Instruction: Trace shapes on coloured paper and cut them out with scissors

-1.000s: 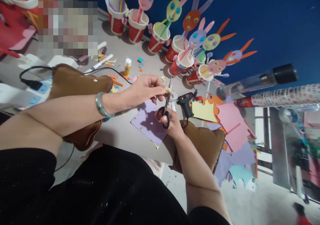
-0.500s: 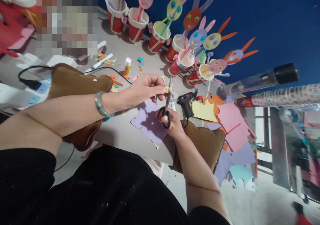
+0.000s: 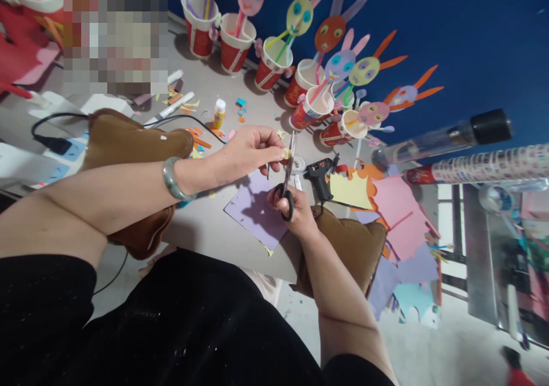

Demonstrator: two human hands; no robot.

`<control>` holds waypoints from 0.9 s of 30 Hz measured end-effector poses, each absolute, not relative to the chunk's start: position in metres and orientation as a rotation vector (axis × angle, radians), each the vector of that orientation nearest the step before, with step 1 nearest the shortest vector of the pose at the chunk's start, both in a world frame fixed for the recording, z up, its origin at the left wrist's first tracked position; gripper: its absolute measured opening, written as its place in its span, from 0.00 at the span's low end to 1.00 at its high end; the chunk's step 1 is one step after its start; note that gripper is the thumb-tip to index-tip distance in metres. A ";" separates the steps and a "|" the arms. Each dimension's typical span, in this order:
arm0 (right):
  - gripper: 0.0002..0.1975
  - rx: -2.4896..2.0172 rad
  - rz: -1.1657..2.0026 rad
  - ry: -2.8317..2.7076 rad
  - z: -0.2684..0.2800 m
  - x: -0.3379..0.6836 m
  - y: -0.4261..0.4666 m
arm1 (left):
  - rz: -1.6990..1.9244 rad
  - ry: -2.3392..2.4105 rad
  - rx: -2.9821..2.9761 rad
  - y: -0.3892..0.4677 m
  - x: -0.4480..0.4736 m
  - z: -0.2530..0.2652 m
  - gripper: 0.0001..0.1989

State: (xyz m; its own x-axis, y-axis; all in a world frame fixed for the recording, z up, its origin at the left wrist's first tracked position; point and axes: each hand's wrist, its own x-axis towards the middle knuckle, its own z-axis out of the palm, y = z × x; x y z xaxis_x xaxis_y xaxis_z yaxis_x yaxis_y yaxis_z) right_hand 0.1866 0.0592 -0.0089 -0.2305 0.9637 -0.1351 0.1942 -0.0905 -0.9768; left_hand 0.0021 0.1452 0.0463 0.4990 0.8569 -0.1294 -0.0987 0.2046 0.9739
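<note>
The person's left hand (image 3: 251,151) was found pinching a small pale yellow scrap of paper (image 3: 287,154) between thumb and forefinger, above the grey counter (image 3: 283,266). The right hand (image 3: 298,211) grasped a pair of scissors with black loop handles and slim metal blades (image 3: 290,166), thumb through one loop, the points directed away from the body. The blades stood at the scrap's edge; how far they were parted could not be determined. Below both hands lay a flat purple sheet of paper (image 3: 253,209), with a black glue gun (image 3: 319,177) near the scissors.

In the inspector's judgement, so small a scrap called for a pinch close to its margin, with fingertips clear of the blades. Short snips near the pivot would likely give the best control, the scrap being turned into the blades for any curve while the scissors hand was kept steady.

Markings: the red-and-white paper cups (image 3: 268,80) bore printing on their sides, too small to read. The label on the yellow glue stick with a white cap (image 3: 219,116) was likewise illegible. No brand could be confirmed.
</note>
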 end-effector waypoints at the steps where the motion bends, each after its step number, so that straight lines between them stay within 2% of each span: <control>1: 0.33 -1.309 1.386 -1.478 -0.009 0.187 0.059 | 0.780 0.803 1.184 0.146 0.002 0.046 0.09; 27: 0.34 -1.350 1.385 -1.493 -0.005 0.188 0.060 | 0.800 0.802 1.206 0.148 0.002 0.045 0.08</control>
